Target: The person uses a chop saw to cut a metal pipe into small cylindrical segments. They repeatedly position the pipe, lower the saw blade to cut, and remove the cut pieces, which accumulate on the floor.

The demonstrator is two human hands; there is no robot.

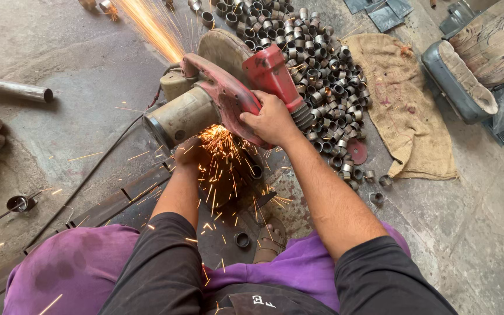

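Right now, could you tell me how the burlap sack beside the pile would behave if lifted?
The burlap sack lies flat and creased, so probably floppy and light. Its coarse weave should grip well. Metal rings touching its edge might roll.

The person wears black short sleeves (pixel 164 262), purple trousers (pixel 71 262) and bare forearms.
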